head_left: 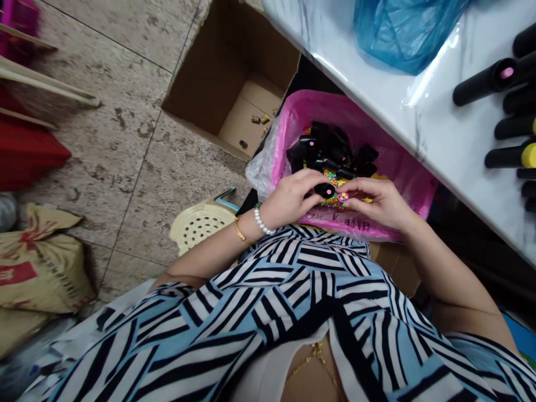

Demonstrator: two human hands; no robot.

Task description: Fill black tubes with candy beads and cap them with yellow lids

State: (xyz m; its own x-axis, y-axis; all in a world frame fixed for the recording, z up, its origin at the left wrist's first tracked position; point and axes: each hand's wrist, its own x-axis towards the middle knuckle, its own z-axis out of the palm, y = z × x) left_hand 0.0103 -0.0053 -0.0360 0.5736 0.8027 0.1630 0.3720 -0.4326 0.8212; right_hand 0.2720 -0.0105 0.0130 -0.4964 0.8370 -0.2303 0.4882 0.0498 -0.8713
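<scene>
My left hand [299, 192] is closed around a black tube [322, 190] whose end shows a pink spot. Close beside it, my right hand [374, 202] pinches a small round pink piece [343, 197] with coloured dots like tiny beads. Both hands are over a pink plastic basket [412, 173] lined with clear plastic. Inside it lie several loose black tubes [335, 146], many small multicoloured beads [330, 177] and some yellow pieces, partly hidden by my fingers.
A marble-patterned table [377, 95] at the right bears a blue plastic bag [408, 33] and several black tubes [477, 86]. An open cardboard box [209, 72] with a few small pieces stands beyond the basket. A cream stool [203, 226] and a tan sack [42, 268] are left.
</scene>
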